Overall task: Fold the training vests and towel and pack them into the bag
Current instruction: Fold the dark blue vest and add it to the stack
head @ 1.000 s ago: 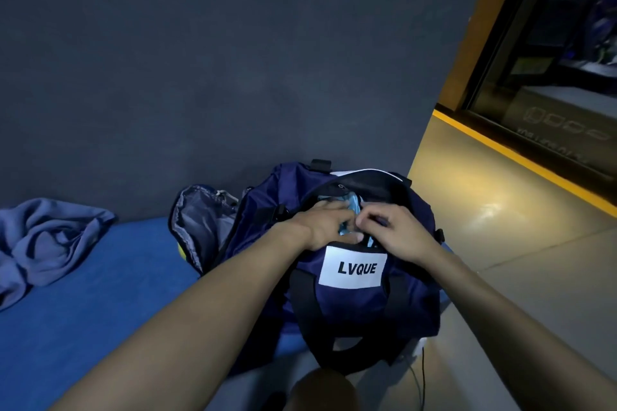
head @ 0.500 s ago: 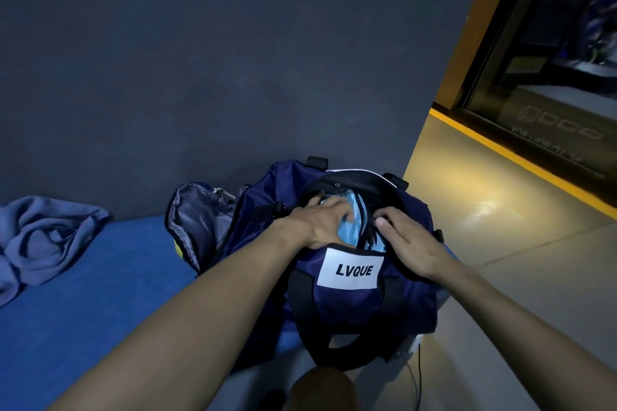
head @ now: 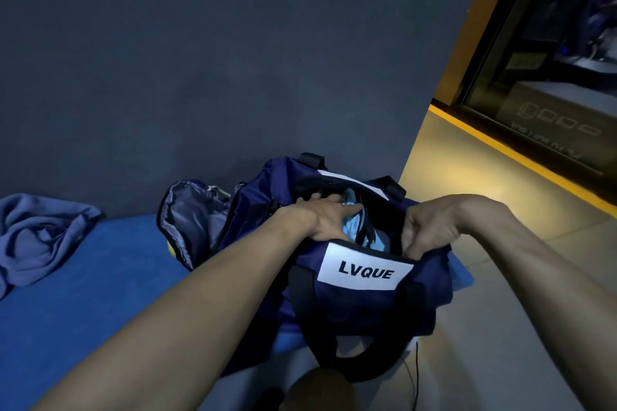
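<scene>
The right hand (head: 425, 230) has slid from the middle of the bag (head: 360, 277) to its 3 o'clock rim and now pinches the fabric, widening the opening while the flat-fingered left hand (head: 325, 215) presses the light-blue vest (head: 354, 227) down inside.

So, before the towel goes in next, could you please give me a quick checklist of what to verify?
1. Bag mouth held open: ok; right hand grips the near rim.
2. Light blue vest inside the bag: ok; left hand presses it down.
3. Vest fully below the rim: cannot tell.
4. Towel folded: not ok; it lies crumpled on the blue mat.
5. A hand free to fetch the towel: not ok; both are busy.
6. Room left in the bag: cannot tell.
</scene>
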`<state>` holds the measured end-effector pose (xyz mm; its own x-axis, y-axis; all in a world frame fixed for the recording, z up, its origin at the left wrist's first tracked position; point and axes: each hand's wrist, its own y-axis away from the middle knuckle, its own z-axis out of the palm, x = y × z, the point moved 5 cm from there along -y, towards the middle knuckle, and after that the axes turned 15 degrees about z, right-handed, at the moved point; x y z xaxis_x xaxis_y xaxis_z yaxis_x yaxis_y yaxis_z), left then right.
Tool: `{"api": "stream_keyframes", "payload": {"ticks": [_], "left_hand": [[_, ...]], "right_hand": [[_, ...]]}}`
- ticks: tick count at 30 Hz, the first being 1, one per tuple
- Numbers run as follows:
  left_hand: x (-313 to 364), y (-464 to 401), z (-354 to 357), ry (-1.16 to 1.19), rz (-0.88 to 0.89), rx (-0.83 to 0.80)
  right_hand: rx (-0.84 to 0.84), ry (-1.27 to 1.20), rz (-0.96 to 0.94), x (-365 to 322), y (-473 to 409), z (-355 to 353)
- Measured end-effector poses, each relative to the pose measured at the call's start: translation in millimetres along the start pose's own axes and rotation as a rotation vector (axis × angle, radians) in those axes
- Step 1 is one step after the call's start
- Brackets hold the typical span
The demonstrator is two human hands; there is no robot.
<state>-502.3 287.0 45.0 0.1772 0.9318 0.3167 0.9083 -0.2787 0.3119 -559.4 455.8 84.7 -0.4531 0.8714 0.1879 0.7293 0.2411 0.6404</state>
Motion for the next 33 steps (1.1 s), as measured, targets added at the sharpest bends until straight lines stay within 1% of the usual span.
{"api": "stream_keyframes", "payload": {"ticks": [5,7,8,9,10,11,13,15,16,18,21,25,27,28,29,33], "left_hand": [[-8.2,8.0,-10.5,-0.002,0.040,0.134],[-4.3,9.3,-12.8,-0.006,0.055,0.161],[-1.6,8.9,-12.2,-0.014,0.069,0.149],[1.9,8.9,-10.6,-0.023,0.088,0.133],[3.6,9.0,-8.7,-0.020,0.106,0.128],[3.6,10.4,-7.9,-0.005,0.116,0.146],[-0.6,17.8,-7.8,0.041,0.122,0.218],[-4.1,35.0,-12.8,0.068,0.171,0.332],[-6.2,47.7,-16.6,0.075,0.198,0.394],[-13.8,76.5,-25.4,0.088,0.243,0.517],[-32.1,128.3,-33.0,0.051,0.241,0.643],[-70.7,210.7,-24.0,0.035,0.093,0.794],[-96.0,255.8,-7.6,0.050,-0.036,0.887],[-111.6,275.3,5.3,0.075,-0.119,0.920],[-133.7,306.1,23.0,0.097,-0.234,0.946],[-194.8,369.9,79.7,0.242,-0.599,1.046]], "right_hand": [[0.299,-0.051,0.022,-33.8,8.2,-26.2],[0.531,-0.047,0.062,-47.5,13.7,-37.4],[0.668,-0.049,0.101,-53.2,17.8,-42.3],[0.761,-0.062,0.131,-58.9,21.0,-44.4],[0.785,-0.076,0.127,-64.8,20.6,-43.2],[0.745,-0.088,0.096,-70.7,17.3,-39.3],[0.603,-0.072,0.046,-76.7,8.9,-26.1],[0.534,-0.021,0.059,-73.3,9.5,-18.2],[0.548,-0.029,0.057,-71.7,12.5,-19.6],[0.646,-0.071,0.018,-74.3,24.8,-30.9],[0.774,-0.168,-0.127,-102.2,51.6,-47.6],[0.869,-0.214,-0.402,-177.8,81.7,-48.1],[0.892,-0.263,-0.511,-221.6,89.0,-42.0],[0.890,-0.286,-0.562,-242.9,91.6,-36.8],[0.881,-0.307,-0.635,-278.3,93.8,-29.5],[0.786,-0.373,-0.794,-357.9,90.4,1.6]]}}
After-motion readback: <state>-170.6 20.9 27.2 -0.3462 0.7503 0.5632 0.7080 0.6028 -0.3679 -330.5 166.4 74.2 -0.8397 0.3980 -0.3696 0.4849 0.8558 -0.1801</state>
